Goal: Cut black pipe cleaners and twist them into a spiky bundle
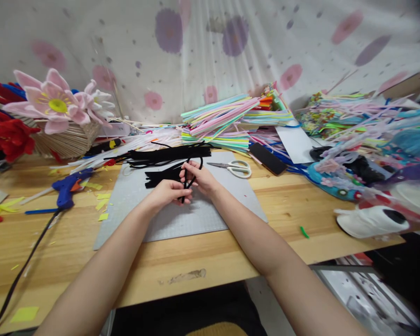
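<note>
Above a grey cutting mat point(199, 224), both my hands hold one black pipe cleaner point(200, 164) bent into a loop. My left hand point(168, 192) pinches its lower part between thumb and fingers. My right hand point(200, 176) grips it higher up, fingers closed round the stem. Just behind my hands lies a short bundle of cut black pipe cleaners point(157, 177). Farther back is a longer black bundle point(171, 153) with loose strands. Scissors point(236, 169) with pale handles rest on the mat to the right of my right hand.
A blue glue gun point(67, 189) with a cord lies left, near yellow scraps point(103, 205). Pink flowers point(58, 103) stand behind it. Pastel pipe cleaners point(224, 114) are piled at the back. A dark phone point(268, 158) and a white thread spool point(371, 221) are on the right.
</note>
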Demonstrator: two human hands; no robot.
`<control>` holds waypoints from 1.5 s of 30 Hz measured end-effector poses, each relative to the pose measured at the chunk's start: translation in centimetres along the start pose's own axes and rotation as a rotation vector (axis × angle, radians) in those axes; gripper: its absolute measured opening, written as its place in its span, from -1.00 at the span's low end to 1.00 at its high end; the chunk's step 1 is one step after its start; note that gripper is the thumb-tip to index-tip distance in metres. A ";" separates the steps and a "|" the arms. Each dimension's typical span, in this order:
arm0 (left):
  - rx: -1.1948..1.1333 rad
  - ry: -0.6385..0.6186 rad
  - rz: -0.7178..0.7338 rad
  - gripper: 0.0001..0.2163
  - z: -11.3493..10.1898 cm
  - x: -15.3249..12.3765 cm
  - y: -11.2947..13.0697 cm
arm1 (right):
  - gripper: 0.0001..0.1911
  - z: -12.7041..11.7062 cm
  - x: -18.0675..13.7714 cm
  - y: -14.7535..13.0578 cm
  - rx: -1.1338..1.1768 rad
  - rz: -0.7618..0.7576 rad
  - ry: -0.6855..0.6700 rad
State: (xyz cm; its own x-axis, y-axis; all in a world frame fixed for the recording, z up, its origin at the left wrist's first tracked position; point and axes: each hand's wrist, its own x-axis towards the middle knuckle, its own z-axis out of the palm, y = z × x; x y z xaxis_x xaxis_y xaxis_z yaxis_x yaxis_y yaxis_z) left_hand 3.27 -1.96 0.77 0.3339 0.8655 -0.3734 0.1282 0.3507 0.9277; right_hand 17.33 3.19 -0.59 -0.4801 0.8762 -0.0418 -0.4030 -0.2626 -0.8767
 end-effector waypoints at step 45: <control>0.313 -0.157 0.031 -0.86 1.6 0.6 -0.8 | -0.48 -2.4 1.4 -1.5 0.028 -0.308 0.723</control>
State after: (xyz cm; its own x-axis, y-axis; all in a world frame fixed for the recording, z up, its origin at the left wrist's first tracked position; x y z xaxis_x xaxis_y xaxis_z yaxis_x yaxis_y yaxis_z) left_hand 4.89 -2.24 -0.17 0.4781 0.8001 -0.3624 0.3877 0.1780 0.9044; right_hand 19.16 5.77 -0.54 0.2789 0.9541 -0.1088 -0.4600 0.0334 -0.8873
